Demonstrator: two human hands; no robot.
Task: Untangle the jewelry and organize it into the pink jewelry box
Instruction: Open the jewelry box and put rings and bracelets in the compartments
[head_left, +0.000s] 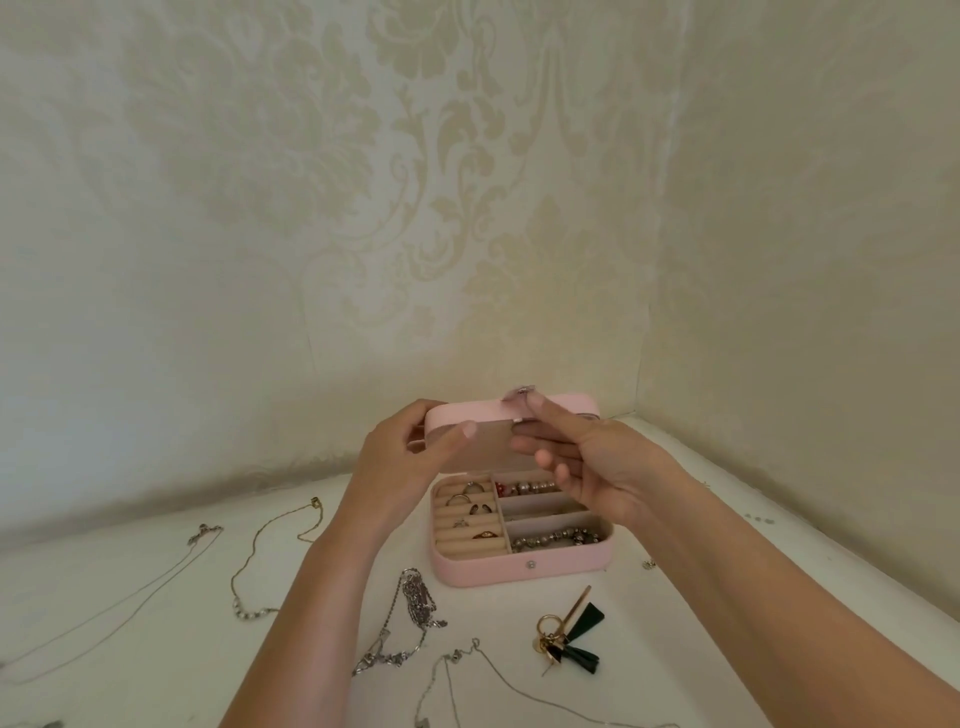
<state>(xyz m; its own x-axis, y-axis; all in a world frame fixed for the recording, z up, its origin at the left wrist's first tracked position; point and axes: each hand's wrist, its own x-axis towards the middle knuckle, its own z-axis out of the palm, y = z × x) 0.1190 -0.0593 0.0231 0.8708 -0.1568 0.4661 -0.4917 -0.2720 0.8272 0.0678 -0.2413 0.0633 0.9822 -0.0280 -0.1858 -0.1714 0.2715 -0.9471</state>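
- The pink jewelry box (519, 569) is set on the counter (156, 649) in the corner, with its lid (467, 413) raised.
- The lid's left corner is gripped by the left hand (400, 462), thumb on the lining. Its top edge is pinched at the clasp by the right hand (597, 462), whose other fingers (543, 457) are loosely spread.
- Rings (470, 512) and a bracelet (556, 538) are already stowed.
- The lid-holding step is judged in hand. Next, a loose chain (415, 608) must be fetched and untangled.

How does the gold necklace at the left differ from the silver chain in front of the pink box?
The gold necklace is thin and spread in an open loop; the silver chain is thicker and bunched up. Both lie outside the pink box.
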